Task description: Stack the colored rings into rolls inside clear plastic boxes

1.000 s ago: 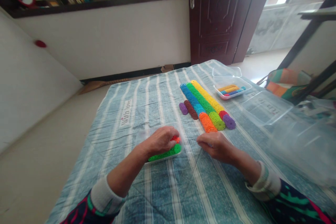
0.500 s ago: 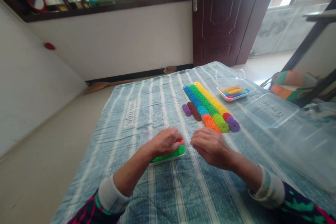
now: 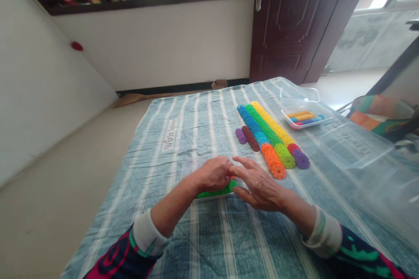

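Note:
Over a small clear plastic box [image 3: 193, 161], my left hand [image 3: 214, 173] is closed, its curled fingers on red-orange notched discs [image 3: 233, 178] of which only a sliver shows. A row of green discs [image 3: 216, 192] lies along the near side of that box. My right hand [image 3: 258, 183] is open with thumb and fingers apart, reaching to the box's right end, its fingertips at my left knuckles. Just beyond it lie long rows of stacked discs: orange [image 3: 273, 161], blue [image 3: 250, 122], green [image 3: 266, 128] and yellow [image 3: 271, 124].
Short purple [image 3: 241, 136] and brown [image 3: 250, 138] stacks lie left of the long rows. A second clear box [image 3: 309, 124] with coloured rolls stands at the back right. Clear lids or containers [image 3: 356, 146] lie along the right side of the striped cloth [image 3: 157, 183].
My right hand has moved left to the box, its fingers spreading from a closed shape. My left hand stays over the box. The whole view has shifted slightly.

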Motion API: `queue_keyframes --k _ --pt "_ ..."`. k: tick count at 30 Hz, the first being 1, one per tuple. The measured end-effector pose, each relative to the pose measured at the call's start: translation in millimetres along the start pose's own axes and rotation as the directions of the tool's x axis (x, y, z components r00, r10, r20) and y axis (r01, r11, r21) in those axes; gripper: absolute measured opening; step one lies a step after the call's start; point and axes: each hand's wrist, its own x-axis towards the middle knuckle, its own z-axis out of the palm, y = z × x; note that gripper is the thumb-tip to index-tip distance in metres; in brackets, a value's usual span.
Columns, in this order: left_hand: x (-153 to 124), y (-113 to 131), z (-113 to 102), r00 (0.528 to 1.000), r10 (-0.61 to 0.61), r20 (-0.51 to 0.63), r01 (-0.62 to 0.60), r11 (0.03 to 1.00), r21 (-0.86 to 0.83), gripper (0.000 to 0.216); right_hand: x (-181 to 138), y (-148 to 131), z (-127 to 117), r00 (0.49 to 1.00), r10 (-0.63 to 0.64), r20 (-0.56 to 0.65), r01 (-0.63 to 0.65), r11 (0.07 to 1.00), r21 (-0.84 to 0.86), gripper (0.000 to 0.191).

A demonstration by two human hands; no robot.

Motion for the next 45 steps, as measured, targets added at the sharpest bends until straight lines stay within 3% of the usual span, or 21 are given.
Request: queue_keyframes --k 4,11,19,25,36,40,45 --pt "1 -2 1 1.000 -0.022 0.019 0.020 0.995 0.095 0.010 0 3 1 1.000 -0.011 0.029 0.011 1.000 -0.004 0.039" --pt "0 -3 3 0.999 0.031 0.024 -0.033 0.995 0.094 0.014 1 8 7 0.997 -0.070 0.027 0.071 0.997 -0.032 0.043" --pt "-3 -1 5 0.999 -0.035 -0.008 0.036 0.995 0.098 0.015 -1 10 8 0.998 -0.065 0.021 0.065 0.998 -0.019 0.042" --pt "-4 -3 8 0.999 -0.002 -0.040 0.006 0.995 0.097 0.013 -1 10 10 0.997 -0.072 0.015 0.072 0.997 0.023 0.039" --pt "-16 -3 -3 0.998 0.050 -0.049 -0.058 0.984 -0.170 0.026 -1 11 8 0.992 -0.111 -0.054 0.113 0.992 0.047 0.051" --pt "-25 -9 -4 0.997 0.028 -0.074 -0.042 0.979 -0.199 0.028 -3 12 8 0.991 -0.121 -0.064 0.123 0.992 0.036 0.059" --pt "-40 -18 0 0.994 -0.028 -0.104 0.009 0.984 -0.179 0.039 -8 15 13 0.978 -0.136 -0.160 0.138 0.990 -0.002 0.061"
